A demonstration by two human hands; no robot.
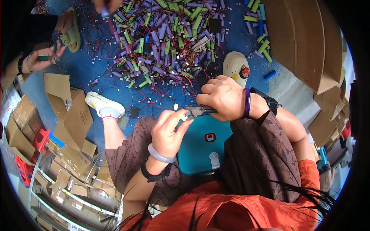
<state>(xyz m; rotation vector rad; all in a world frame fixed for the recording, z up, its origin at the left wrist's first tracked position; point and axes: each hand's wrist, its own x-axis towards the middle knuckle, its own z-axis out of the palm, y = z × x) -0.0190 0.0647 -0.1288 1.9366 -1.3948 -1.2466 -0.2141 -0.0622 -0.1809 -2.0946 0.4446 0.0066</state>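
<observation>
My right hand [223, 98] is closed around a pair of small cutting pliers [197, 112], whose metal jaws point left. My left hand [167, 133] pinches a small white piece [184, 117] between thumb and fingers, right at the jaws; it looks like a wire connector, but the fingers cover most of it. Both hands meet above a teal plastic stool or box lid [196, 150] between my knees. Beyond them, a wide heap of purple and green cylindrical battery cells [163, 34] with red wires and white connectors covers the blue floor.
Across on the left, another person's hand [40, 59] holds green-handled pliers. Another hand [108, 5] hovers at the heap's far edge. An open cardboard box [67, 111] stands at left, large cardboard [304, 38] at right. A blue cell [270, 75] lies near my right shoe [236, 67].
</observation>
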